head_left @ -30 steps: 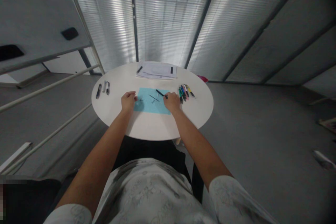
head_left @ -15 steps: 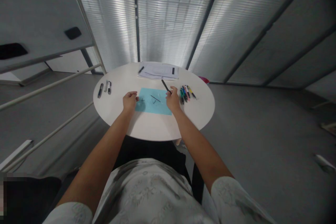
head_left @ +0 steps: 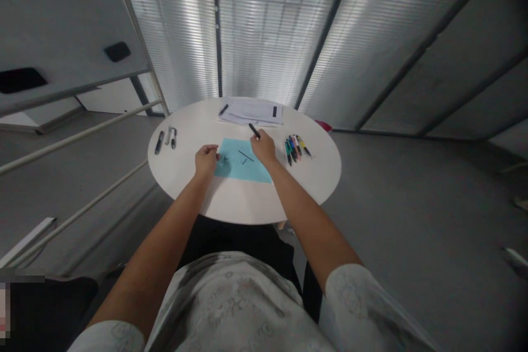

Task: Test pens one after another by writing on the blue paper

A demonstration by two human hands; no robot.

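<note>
A light blue sheet (head_left: 243, 173) with a dark line and small dark marks lies on the round white table (head_left: 247, 203). My right hand (head_left: 264, 147) is at the sheet's upper right, closed around a black pen (head_left: 254, 131) that slants up and to the left; its lower end is hidden by the fingers. Beside the sheet's left edge is my left hand (head_left: 207, 160), its fingers curled and close together. Whether anything sits between those fingertips is too small to make out.
Several colored pens (head_left: 296, 148) lie right of the sheet. Further pens (head_left: 159, 142) rest at the table's left. White papers (head_left: 251, 111) with a dark pen lie at the back. Metal rails (head_left: 82, 132) stand left of the table.
My right hand has moved left and slightly up over the sheet's upper right, turning with the black pen in it. My left hand has hardly moved.
</note>
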